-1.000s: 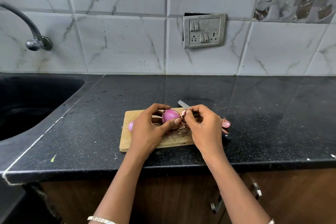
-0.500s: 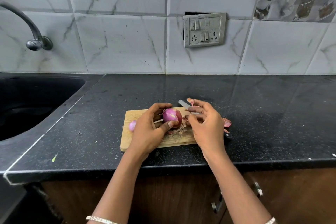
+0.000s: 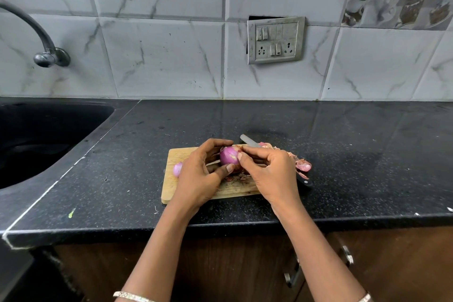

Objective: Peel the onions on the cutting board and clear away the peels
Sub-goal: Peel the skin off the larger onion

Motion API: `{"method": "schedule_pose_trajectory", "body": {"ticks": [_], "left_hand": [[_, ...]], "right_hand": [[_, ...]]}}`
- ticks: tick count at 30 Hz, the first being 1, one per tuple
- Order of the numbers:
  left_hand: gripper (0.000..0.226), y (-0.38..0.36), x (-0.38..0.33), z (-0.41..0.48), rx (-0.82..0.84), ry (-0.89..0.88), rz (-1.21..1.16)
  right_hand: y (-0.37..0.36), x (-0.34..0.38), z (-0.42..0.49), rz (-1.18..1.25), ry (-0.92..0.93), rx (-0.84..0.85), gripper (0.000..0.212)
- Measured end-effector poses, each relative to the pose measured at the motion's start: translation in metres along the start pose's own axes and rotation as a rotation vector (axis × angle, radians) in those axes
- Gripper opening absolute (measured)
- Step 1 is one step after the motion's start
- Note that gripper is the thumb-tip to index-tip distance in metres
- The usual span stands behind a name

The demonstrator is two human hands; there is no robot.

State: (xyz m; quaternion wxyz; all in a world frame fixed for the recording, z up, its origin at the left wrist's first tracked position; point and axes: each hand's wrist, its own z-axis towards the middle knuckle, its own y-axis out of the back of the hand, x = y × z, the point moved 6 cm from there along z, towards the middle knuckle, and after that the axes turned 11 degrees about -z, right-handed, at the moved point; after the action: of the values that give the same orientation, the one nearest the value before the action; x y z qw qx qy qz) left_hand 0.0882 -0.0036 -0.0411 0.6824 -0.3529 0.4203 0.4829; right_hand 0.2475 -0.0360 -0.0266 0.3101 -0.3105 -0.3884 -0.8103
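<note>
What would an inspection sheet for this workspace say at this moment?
Surface: black speckled countertop; wooden cutting board on it.
Job's things: onion held over the board; second onion partly hidden by left hand; knife partly hidden by right hand.
Clutter: peels heaped right of the board; scraps on the board.
Hands: left hand grips the onion; right hand pinches at its skin.
Cables: nothing seen.
Surroundings: sink and tap left; switch panel on tiled wall.

No text, label, brand, number or sign can be read on anything here.
</note>
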Motion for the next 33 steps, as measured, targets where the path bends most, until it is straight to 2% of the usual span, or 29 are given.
{"method": "schedule_pose_trajectory", "body": {"ticks": [6, 15, 21, 24, 28, 33], "left_hand": [[0.043, 0.0, -0.001, 0.001, 0.006, -0.015, 0.015], [0.043, -0.001, -0.003, 0.0, 0.005, -0.041, 0.065], [0.043, -0.001, -0.002, -0.001, 0.003, -0.029, 0.045], [0.043, 0.0, -0.002, -0.001, -0.004, -0.025, 0.047], [0.043, 0.0, -0.001, 0.0, -0.019, -0.025, 0.07], [0.041, 0.001, 0.001, 0.0, -0.042, -0.026, 0.071]], "right_hand": [[-0.002, -0.001, 0.001, -0.083, 0.011, -0.024, 0.023], [-0.001, 0.022, -0.008, -0.352, 0.251, -0.158, 0.015], [-0.004, 0.022, -0.008, -0.49, 0.248, -0.157, 0.017], [-0.001, 0.018, -0.006, -0.406, 0.207, -0.13, 0.022], [0.008, 0.006, -0.002, -0.176, 0.039, -0.122, 0.023], [0.007, 0.012, -0.005, -0.083, 0.073, -0.098, 0.012]]}}
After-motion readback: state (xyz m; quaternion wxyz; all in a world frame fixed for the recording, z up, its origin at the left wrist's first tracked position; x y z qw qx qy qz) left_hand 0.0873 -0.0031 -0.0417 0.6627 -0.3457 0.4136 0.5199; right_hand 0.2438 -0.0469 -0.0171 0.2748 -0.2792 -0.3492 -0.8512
